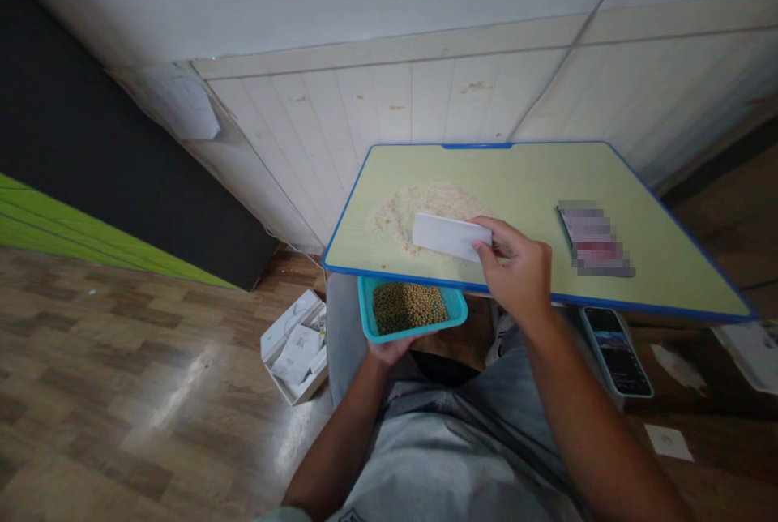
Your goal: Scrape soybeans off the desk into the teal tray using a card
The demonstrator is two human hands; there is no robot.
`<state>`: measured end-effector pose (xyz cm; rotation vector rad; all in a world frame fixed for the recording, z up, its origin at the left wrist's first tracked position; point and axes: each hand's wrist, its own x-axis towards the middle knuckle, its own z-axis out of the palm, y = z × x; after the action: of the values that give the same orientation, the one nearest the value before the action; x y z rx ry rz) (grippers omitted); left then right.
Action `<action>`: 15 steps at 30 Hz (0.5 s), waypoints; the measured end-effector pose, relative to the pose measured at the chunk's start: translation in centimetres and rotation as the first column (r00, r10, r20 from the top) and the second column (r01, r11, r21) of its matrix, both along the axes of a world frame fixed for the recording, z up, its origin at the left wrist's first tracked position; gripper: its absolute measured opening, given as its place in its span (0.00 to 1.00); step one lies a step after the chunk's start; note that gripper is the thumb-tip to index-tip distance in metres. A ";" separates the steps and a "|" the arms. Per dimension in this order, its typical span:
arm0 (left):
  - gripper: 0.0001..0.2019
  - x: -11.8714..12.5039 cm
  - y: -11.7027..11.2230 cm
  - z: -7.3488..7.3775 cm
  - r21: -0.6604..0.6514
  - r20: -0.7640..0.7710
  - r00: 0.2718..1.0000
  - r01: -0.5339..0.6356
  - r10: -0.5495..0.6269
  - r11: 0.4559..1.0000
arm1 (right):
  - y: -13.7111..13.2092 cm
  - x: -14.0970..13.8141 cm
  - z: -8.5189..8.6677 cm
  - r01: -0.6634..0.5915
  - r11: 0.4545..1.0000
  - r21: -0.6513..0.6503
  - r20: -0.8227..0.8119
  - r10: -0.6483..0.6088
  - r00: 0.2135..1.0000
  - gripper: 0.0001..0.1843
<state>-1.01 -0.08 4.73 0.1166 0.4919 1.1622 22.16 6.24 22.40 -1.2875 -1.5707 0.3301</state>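
Observation:
My right hand (pixel 516 271) is closed on a white card (pixel 443 236), held flat over the near part of a pale green table top with a blue rim (pixel 425 279). The card's far end touches a spread pile of pale grains (pixel 419 210) on the table. My left hand (pixel 389 348) grips a teal tray (pixel 370 315) from underneath, just below the table's near edge. The tray holds a heap of small yellow-green beans (pixel 408 307). Most of the left hand's fingers are hidden under the tray.
A blurred rectangular packet (pixel 594 238) lies on the table's right side. A phone (pixel 617 352) rests below the table at right. An open white box (pixel 297 344) sits on the wooden floor at left. White panelled wall stands behind the table.

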 end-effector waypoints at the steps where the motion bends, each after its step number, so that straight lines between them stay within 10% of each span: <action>1: 0.32 0.0 0.0 -0.1 0.013 0.004 1.000 0.002 -0.002 1.000 | 0.0 0.0 0.0 0.009 1.000 0.004 -0.008 -0.009 1.000 0.20; 15: 0.36 -0.2 0.0 -0.3 0.006 0.114 0.993 -0.013 0.013 1.000 | -0.5 -1.0 -0.1 -0.062 0.998 -0.020 -0.047 0.061 0.997 0.20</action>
<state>-1.19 -0.06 4.42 0.0524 0.3889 1.1761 21.16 5.71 22.32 -1.2415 -1.5731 0.4141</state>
